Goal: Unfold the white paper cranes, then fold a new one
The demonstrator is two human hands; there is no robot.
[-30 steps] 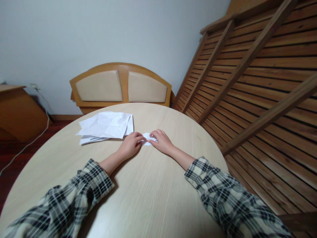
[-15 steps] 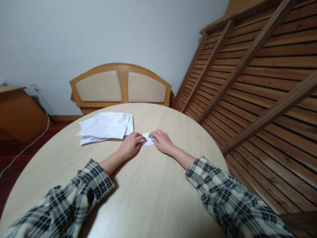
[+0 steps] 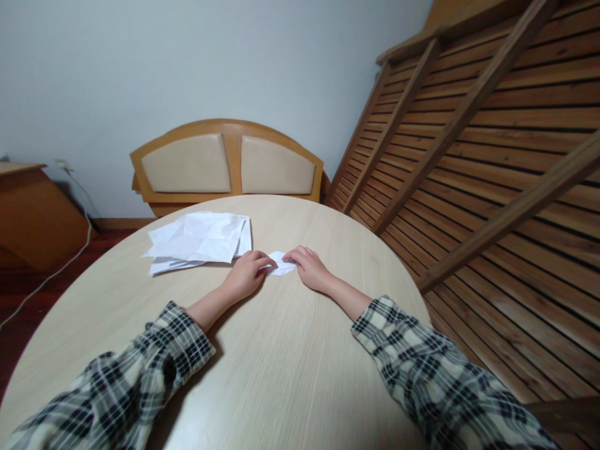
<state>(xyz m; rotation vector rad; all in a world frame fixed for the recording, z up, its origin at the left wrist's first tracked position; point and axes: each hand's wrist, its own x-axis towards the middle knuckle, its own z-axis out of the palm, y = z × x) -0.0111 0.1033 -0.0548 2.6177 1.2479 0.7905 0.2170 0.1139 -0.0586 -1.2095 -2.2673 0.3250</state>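
A small piece of folded white paper (image 3: 281, 265) lies on the round wooden table (image 3: 281, 362), between my two hands. My left hand (image 3: 249, 272) has its fingers closed on the paper's left side. On the right side, the fingers of my right hand (image 3: 308, 266) grip the paper's edge, partly covering it. Just left of my left hand rests a loose stack of creased white paper sheets (image 3: 197, 237).
A padded headboard (image 3: 229, 162) stands behind the table against the wall. To the right leans a large slatted wooden frame (image 3: 469, 187), close to the table's edge. A wooden cabinet (image 3: 28, 215) and a white cable (image 3: 60, 272) are at the left.
My right hand has shifted very slightly, and a little more of the small folded paper shows between my hands. My left hand stays almost where it was.
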